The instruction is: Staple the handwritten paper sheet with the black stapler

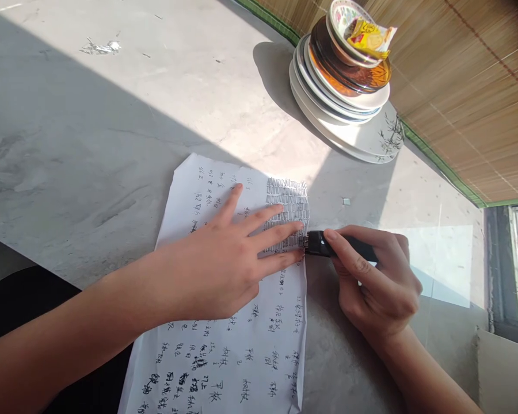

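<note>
A white sheet of paper (280, 339) covered with handwriting lies on the grey marbled table. Near its upper right edge is a dense block of short dark marks in rows (285, 192), perhaps staples. My left hand (224, 261) rests flat on the sheet, fingers spread, three fingertips over or beside that block. On the right, my right hand (377, 276) grips a black stapler-like tool (317, 243). The tool's metal tip meets the sheet's right edge, close to my left fingertips. My right palm hides part of the tool.
A stack of plates (341, 129) and a bowl (343, 17) holding a yellow packet (366, 37) stand at the upper right. Silvery scraps (101, 47) lie on the table (69, 144) at the upper left. A bamboo mat (461, 86) borders the far side.
</note>
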`<state>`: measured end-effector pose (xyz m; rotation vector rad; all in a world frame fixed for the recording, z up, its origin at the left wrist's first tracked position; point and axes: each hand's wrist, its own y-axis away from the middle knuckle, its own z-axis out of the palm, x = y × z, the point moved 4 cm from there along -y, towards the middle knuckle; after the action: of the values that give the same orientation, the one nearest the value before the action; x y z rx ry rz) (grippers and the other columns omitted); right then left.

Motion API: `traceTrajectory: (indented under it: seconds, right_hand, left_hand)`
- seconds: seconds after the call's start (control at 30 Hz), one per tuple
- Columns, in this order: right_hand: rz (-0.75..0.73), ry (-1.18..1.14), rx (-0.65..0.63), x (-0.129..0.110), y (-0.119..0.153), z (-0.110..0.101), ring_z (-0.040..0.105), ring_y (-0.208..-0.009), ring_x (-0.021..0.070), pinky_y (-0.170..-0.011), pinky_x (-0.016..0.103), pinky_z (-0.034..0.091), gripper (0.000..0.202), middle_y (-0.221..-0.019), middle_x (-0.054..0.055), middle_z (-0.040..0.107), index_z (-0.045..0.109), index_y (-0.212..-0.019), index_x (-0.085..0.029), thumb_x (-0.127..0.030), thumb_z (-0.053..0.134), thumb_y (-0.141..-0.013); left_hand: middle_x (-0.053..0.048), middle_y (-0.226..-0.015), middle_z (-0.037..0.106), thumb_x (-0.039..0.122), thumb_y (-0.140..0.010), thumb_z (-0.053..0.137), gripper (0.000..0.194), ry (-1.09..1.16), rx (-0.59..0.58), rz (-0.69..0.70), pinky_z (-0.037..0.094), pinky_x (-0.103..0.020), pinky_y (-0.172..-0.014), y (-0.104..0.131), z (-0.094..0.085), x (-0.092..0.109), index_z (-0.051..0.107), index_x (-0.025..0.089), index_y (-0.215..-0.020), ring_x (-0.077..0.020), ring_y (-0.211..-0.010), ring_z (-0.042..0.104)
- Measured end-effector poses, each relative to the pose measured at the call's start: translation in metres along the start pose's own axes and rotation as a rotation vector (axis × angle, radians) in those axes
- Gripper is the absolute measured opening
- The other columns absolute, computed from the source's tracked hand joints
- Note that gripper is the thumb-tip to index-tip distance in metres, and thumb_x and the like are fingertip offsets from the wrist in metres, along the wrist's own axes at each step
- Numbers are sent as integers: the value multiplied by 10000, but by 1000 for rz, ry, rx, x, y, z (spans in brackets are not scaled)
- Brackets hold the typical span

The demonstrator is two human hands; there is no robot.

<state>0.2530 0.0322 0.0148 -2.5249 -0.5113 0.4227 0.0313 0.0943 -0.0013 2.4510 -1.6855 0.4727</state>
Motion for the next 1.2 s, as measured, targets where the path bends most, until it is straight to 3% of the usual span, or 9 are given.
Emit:
traceTrajectory:
  seconds: [0.3,0.53,1.2]
  right_hand:
    - [6,24,-5,-1,1,1,679,-881,225,-811,410,479,625,-1101,53,731,686,-1442,-418,-51,612,-941]
    - [3,37,0,-1,0,1,676,-892,222,-808,398,466,612,-1097,50,732,699,-1418,-410,-43,618,-935]
    - [34,21,-49,1,5,0,679,-931,236,-860,419,471,664,-1161,50,734,693,-1442,-429,0,607,-943]
  left_hand:
    - [-12,-1757,387,316,-991,630,638,-5,37,0,131,-726,-1322,0,2,0,505,403,-1611,-370,-1633,307]
    - [-15,-1782,333,312,-1011,586,634,-5,-34,-4,77,-745,-1314,-1,2,1,477,391,-1631,-359,-1644,278]
    - [18,-1746,407,341,-987,635,601,43,58,-25,105,-724,-1327,0,8,1,541,417,-1575,-368,-1634,306]
